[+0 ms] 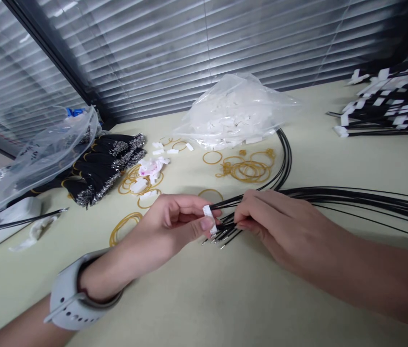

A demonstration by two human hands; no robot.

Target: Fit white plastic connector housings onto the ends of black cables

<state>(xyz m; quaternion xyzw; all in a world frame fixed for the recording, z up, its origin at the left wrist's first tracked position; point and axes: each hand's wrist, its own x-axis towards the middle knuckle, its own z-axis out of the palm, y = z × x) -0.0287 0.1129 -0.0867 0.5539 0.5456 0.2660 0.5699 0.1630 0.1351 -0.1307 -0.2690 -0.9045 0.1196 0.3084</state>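
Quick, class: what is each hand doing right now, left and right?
Left hand: closed, pinching the white connector.
Right hand: closed on black wires, their bare tips by the connector.

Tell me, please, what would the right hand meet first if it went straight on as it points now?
Past the wires at its fingertips, the right hand would probably meet the white connector in the left hand, though depth is unclear here.
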